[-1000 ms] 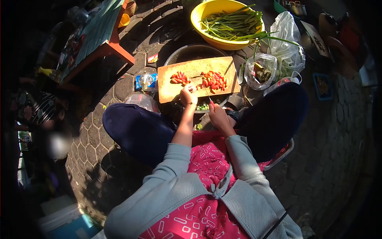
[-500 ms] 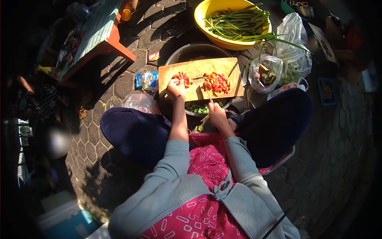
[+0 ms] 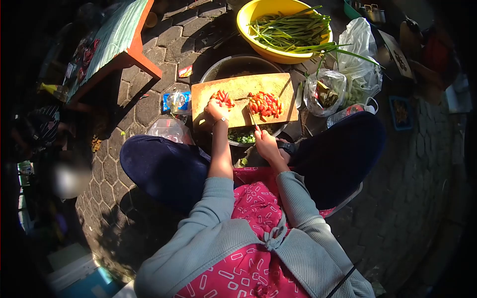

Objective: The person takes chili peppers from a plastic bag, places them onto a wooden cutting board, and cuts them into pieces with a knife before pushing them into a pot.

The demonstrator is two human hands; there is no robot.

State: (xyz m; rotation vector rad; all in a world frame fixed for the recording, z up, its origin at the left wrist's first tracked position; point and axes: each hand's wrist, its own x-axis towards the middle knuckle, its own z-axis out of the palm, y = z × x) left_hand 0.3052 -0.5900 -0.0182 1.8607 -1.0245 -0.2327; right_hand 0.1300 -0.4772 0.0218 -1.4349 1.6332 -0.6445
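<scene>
A wooden cutting board (image 3: 239,87) lies across a metal bowl (image 3: 237,65) in front of my knees. On it sit a small bunch of whole red chillies (image 3: 223,97) and a pile of cut red chilli pieces (image 3: 265,103). My left hand (image 3: 214,110) rests on the whole chillies, fingers curled on them. My right hand (image 3: 265,143) grips a knife (image 3: 251,118) whose blade points up onto the board near the cut pile. Chopped greens (image 3: 243,137) show in the bowl below the board.
A yellow basin (image 3: 258,12) of long green stalks stands behind the board. Plastic bags (image 3: 348,69) lie to the right, a small packet (image 3: 175,101) and a clear bag (image 3: 169,129) to the left. An orange-edged low table (image 3: 124,44) stands far left on paving.
My left hand moved from the board's near edge up and left onto the whole chillies. The right hand with the knife stayed near the same spot.
</scene>
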